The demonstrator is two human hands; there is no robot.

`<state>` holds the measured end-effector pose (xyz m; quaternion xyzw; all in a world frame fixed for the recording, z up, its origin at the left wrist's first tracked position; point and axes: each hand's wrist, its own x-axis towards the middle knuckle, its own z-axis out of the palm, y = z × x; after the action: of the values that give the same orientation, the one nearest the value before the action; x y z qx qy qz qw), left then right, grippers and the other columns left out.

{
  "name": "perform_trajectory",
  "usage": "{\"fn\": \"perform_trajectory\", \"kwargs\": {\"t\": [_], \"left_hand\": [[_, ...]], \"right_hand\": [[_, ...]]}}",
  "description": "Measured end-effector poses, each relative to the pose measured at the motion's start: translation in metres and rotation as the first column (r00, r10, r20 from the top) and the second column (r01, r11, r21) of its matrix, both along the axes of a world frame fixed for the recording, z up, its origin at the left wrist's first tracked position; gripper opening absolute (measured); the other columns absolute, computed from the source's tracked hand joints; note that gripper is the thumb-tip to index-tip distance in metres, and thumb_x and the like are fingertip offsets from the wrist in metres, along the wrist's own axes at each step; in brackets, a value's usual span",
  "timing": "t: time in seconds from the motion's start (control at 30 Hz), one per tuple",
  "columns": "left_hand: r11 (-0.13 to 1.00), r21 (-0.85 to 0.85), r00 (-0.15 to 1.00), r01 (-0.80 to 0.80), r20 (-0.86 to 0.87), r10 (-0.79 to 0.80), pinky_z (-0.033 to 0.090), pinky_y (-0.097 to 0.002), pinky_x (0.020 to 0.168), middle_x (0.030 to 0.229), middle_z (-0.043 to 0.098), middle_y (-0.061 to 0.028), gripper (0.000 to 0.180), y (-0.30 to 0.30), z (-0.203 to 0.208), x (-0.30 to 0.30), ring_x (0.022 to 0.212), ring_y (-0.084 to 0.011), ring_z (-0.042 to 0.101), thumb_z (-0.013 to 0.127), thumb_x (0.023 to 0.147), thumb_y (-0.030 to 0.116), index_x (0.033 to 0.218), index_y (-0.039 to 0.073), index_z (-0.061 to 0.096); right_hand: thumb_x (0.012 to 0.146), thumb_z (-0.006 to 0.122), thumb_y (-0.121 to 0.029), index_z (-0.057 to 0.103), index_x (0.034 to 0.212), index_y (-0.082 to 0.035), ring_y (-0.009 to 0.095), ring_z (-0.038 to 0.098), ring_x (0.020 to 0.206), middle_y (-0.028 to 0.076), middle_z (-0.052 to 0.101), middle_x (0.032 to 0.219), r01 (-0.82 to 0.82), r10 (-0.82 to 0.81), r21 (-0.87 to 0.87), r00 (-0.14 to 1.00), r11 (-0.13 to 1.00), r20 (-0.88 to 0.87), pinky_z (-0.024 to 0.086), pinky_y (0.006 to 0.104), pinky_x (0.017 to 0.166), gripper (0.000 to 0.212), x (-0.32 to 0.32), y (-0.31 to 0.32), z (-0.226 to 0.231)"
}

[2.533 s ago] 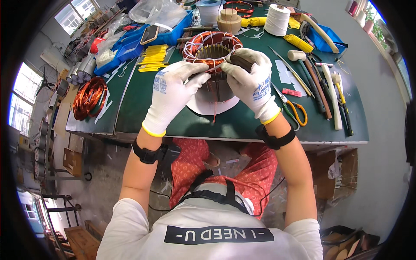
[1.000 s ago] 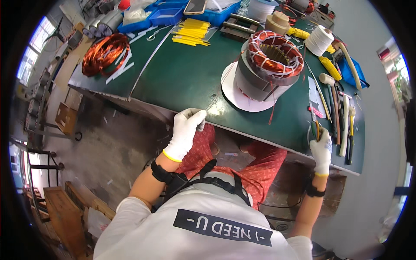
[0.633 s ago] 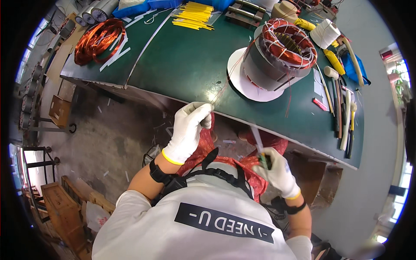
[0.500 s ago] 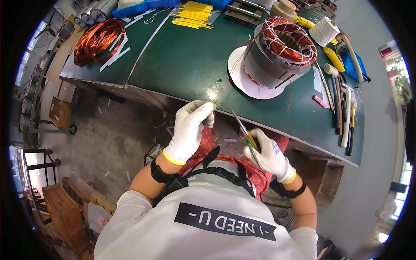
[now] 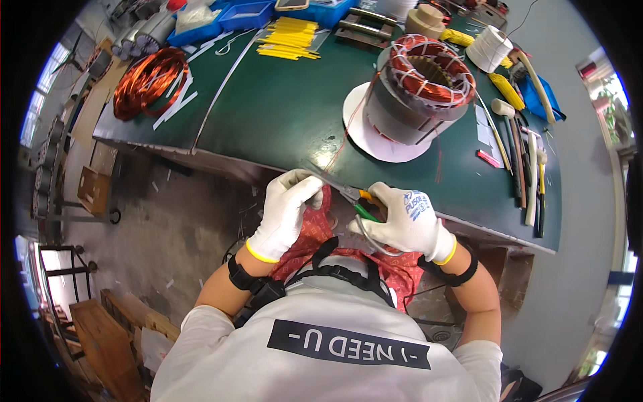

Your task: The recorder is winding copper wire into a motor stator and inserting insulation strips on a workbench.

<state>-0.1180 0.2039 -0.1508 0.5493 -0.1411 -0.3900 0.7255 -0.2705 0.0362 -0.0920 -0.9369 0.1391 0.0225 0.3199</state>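
Observation:
My left hand (image 5: 284,208), in a white knitted glove, is closed in a pinch on thin reddish wires (image 5: 342,144). They run down past the table's front edge from the motor stator (image 5: 415,107). My gloved right hand (image 5: 405,218) holds scissors (image 5: 348,192) with orange and green on the handles. Their blades point left and lie across the wires, close by my left fingertips. The stator stands upright on a round white sheet (image 5: 355,124), its copper windings (image 5: 432,90) bound with white cord.
Copper wire coils (image 5: 149,84) and white strips lie at the left of the green table (image 5: 268,117). Yellow sleeves (image 5: 289,39) and blue trays (image 5: 246,13) sit at the back. Mallets and rods (image 5: 529,167), a red-handled cutter (image 5: 488,159) and a white cord spool (image 5: 489,49) are at the right.
My right hand has risen, swinging the scissors leftward so their blades meet the wires by my left hand. My left hand has lowered slightly, keeping its pinch.

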Motion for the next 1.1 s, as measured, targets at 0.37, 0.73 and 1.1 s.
{"fn": "perform_trajectory", "kwargs": {"t": [0.37,0.73,1.1], "left_hand": [[0.916,0.224,0.895,0.334,0.231,-0.383,0.053,-0.0255,0.071,0.082,0.071,-0.0084,0.026,0.007,0.004,0.009,0.073,-0.0121,0.064,0.072,0.089,0.020,0.097,-0.005,0.070],[0.763,0.121,0.752,0.635,0.130,-0.646,0.047,-0.0202,0.054,0.079,0.068,-0.0026,0.045,-0.105,0.036,-0.038,0.068,-0.0054,0.061,0.075,0.087,0.041,0.100,-0.002,0.070],[0.707,-0.021,0.669,0.707,-0.307,-0.677,0.046,-0.0229,0.057,0.075,0.063,-0.0024,0.038,-0.119,0.001,-0.049,0.061,-0.0101,0.058,0.075,0.087,0.039,0.093,0.003,0.064]], "right_hand": [[0.078,0.075,-0.032,0.069,0.103,-0.004,0.025,0.069,0.070,0.013,0.070,0.078,0.635,-0.641,-0.094,0.766,0.766,-0.052,0.053,0.0356,0.068,0.038,-0.113,-0.095,-0.021],[0.082,0.071,-0.012,0.073,0.101,-0.005,0.032,0.066,0.069,0.014,0.067,0.078,0.236,-0.236,0.092,0.706,0.967,0.667,0.050,0.0383,0.063,0.021,-0.063,-0.036,0.004],[0.075,0.076,-0.012,0.069,0.085,-0.009,0.032,0.065,0.069,0.011,0.067,0.081,0.397,-0.249,-0.113,0.748,0.911,0.615,0.050,0.0413,0.063,0.013,-0.082,-0.041,-0.047]]}}
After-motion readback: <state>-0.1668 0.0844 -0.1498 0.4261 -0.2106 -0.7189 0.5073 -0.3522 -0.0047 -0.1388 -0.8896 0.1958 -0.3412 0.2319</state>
